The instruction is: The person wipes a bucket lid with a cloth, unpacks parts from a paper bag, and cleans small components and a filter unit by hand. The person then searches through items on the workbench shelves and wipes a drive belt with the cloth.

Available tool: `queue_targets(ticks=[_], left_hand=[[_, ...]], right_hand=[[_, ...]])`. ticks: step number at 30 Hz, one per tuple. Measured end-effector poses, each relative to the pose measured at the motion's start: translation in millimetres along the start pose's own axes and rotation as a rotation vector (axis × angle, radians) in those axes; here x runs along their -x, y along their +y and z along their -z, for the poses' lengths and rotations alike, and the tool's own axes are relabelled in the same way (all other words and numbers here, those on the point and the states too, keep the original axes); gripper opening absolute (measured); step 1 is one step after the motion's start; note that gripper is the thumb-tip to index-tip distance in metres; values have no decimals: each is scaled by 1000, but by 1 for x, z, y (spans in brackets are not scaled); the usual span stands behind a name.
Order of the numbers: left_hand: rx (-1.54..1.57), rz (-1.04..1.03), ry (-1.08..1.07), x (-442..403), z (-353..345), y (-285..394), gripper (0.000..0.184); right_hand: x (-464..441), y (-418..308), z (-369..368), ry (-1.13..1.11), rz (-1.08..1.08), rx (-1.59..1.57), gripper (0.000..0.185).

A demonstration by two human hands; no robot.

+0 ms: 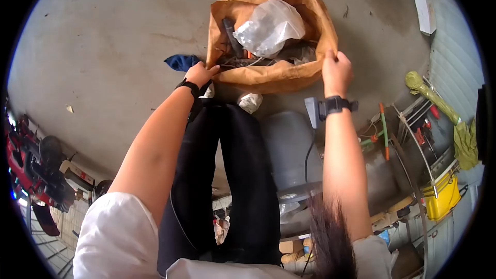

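An orange-brown bag [274, 80] stands on the floor in front of my feet, its wide mouth facing up. Inside lie a clear plastic bag [271, 27], a dark tube-like piece [232, 37] and other dark items too jumbled to tell apart. My left hand [200, 74] pinches the bag's rim at its near left corner. At the near right corner, my right hand [337, 72] is closed round the rim. A dark blue cloth [182, 62] lies just left of my left hand.
A grey bin-like container [292, 150] stands right of my legs. Further right are a metal-framed rack [421, 144], a yellow container [443, 196] and a green wrapped bundle [465, 144]. Red and black machinery [39, 160] is at the far left. A white box [423, 9] lies at the upper right.
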State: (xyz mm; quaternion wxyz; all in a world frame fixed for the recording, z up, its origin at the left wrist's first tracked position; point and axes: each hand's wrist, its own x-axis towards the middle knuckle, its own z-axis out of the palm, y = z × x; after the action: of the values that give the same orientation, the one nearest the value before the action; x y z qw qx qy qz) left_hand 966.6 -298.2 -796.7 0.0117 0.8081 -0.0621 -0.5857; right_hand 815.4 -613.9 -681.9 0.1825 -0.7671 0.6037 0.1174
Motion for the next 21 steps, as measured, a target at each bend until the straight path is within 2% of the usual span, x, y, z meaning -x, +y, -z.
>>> queue_targets(ticks=[2, 6, 8, 11, 15, 21], left_hand=[[88, -51, -80, -7, -9, 5, 52], [132, -106, 111, -11, -34, 0, 31], [22, -120, 155, 23, -17, 14, 27], [64, -126, 173, 71, 7, 33, 23], [157, -154, 229, 120, 26, 59, 20], [145, -136, 206, 187, 55, 90, 26]], right_hand=[[-7, 27, 11, 15, 11, -105, 34], [-2, 41, 36, -17, 7, -171, 32], [7, 43, 45, -11, 33, -203, 32], [28, 41, 60, 52, 205, -105, 29], [75, 20, 103, 109, 285, -106, 25], [131, 18, 168, 78, 240, -157, 22]])
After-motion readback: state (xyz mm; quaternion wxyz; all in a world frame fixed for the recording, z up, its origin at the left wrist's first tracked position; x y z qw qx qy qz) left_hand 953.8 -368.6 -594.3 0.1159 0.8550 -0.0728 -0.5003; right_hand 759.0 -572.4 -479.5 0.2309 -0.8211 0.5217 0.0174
